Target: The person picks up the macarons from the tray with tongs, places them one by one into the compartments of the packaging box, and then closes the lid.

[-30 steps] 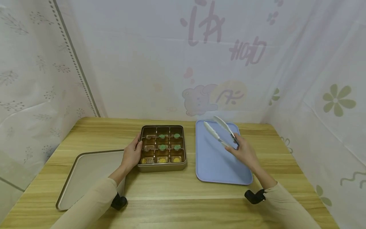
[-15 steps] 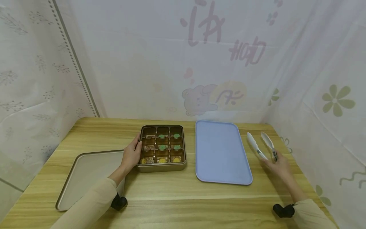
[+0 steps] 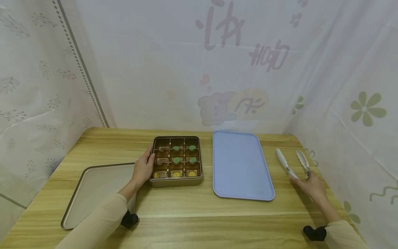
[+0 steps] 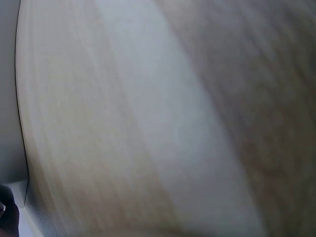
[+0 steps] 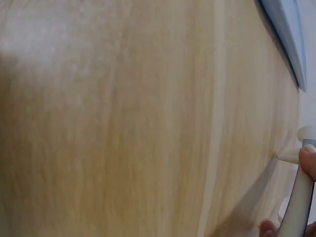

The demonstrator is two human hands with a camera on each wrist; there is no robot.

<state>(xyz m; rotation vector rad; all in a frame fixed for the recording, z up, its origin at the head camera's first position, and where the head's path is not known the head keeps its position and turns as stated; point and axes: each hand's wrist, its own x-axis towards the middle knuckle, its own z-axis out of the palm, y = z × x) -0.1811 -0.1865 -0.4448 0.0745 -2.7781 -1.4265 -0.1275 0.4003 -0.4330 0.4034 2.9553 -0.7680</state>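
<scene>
Right hand [image 3: 312, 186] is at the far right of the light wood-grain table [image 3: 192, 221], fingers curled round the hinge end of the white-tipped metal serving tongs [image 3: 293, 162]. The tongs' arms are spread apart and hold nothing; they lie low over the table between the pale blue rectangular plastic tray [image 3: 240, 166] and the curtain. The right wrist view shows fingertips [image 5: 308, 163] on one tong arm just above the wood.

Left hand [image 3: 143, 169] grips the left wall of the gold-brown nine-cell metal box [image 3: 177, 160], thumb over the rim. The box sits mid-table just left of the blue tray, with small green rounds [image 3: 176, 160] in its middle and back cells and yellow rounds [image 3: 176, 174] in the front row.

My read: the step is parking the tongs. To do it well, lay them flat, parallel to the tray edge, tips away from the table edge, and let go only when both arms rest on the wood. Keep the left hand steady on the box.

A shallow beige metal tray [image 3: 93, 190] sits front left, partly under the left sleeve. The left wrist view is blurred wood only. White printed curtains [image 3: 217, 69] with flowers and a cartoon bear enclose the table on three sides.
</scene>
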